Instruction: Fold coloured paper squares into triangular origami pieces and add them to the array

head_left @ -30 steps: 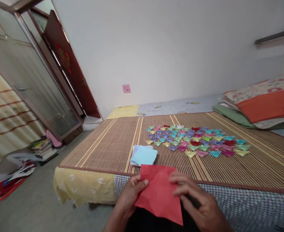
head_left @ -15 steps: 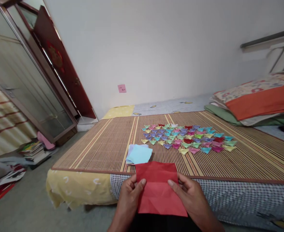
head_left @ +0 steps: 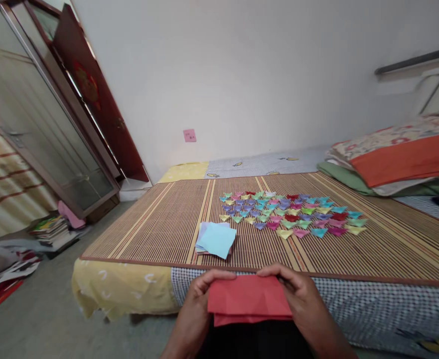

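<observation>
A red paper (head_left: 248,296), folded over with its fold at the top, hangs in front of the bed's near edge. My left hand (head_left: 201,298) grips its left side, fingers along the top fold. At the right side my right hand (head_left: 297,294) holds it the same way, the thumb hidden behind or under the paper. Just beyond lies a stack of square papers with a light blue sheet (head_left: 219,240) on top. Several rows of small folded colored paper pieces (head_left: 290,218) stand on the woven mat (head_left: 159,224) to the right.
Folded bedding (head_left: 409,159) is piled at the right end of the bed. A pink note (head_left: 190,135) is on the wall. At the left are a dark red door (head_left: 92,94), a glass-paneled door (head_left: 51,119) and stacked books (head_left: 49,229) near the floor.
The red paper was open and nearly flat; its top edge has been folded down, making it about half as tall. Both hands have moved their fingers to the top fold.
</observation>
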Action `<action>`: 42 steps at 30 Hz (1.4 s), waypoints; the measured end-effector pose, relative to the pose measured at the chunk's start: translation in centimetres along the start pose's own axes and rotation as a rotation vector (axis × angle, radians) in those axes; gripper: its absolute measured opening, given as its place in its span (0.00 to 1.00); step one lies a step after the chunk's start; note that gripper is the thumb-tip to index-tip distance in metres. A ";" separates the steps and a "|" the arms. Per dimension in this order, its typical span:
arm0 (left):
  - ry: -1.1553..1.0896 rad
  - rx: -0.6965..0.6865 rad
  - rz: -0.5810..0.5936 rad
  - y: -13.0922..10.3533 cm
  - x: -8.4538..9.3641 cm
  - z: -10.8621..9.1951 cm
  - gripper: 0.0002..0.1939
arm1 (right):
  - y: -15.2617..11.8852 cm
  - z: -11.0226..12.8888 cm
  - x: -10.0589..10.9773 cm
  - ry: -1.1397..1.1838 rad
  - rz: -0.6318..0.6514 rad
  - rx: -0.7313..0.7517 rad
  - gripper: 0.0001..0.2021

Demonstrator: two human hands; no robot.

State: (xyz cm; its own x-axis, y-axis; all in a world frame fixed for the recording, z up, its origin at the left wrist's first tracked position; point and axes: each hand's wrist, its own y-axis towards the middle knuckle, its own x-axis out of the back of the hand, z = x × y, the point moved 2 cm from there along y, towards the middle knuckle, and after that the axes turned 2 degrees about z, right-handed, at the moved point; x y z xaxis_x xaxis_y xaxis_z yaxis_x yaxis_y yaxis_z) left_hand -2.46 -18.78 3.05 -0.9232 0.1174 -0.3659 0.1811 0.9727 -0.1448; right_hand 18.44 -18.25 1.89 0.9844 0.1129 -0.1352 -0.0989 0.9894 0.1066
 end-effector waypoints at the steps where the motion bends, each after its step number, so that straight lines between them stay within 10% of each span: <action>1: -0.024 0.027 -0.004 0.0 0.1 0.1 0.10 | 0.0 0.2 0.0 0.003 0.003 -0.007 0.08; 17: 0.853 -0.315 0.166 -2.4 1.7 -2.0 0.20 | 0.5 0.7 0.3 0.110 -0.019 -0.090 0.23; 28: 0.359 -0.124 0.143 -0.4 0.3 -2.4 0.22 | 1.2 1.7 -0.5 -0.152 0.112 -0.035 0.14; 34: 0.311 0.002 0.326 1.1 -0.9 -2.0 0.18 | 1.9 3.6 -2.3 -0.232 0.263 0.050 0.10; 42: 0.123 -0.121 0.016 0.8 -1.0 -1.2 0.19 | 2.1 3.0 -2.2 0.066 0.141 -0.001 0.22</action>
State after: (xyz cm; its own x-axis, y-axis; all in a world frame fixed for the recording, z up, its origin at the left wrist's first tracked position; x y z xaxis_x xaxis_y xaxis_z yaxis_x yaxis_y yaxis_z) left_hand -1.81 -17.88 4.44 -0.9564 0.1496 -0.2506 0.1609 0.9867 -0.0250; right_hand 16.50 -16.69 5.37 0.9490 0.2561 -0.1837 -0.2352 0.9635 0.1281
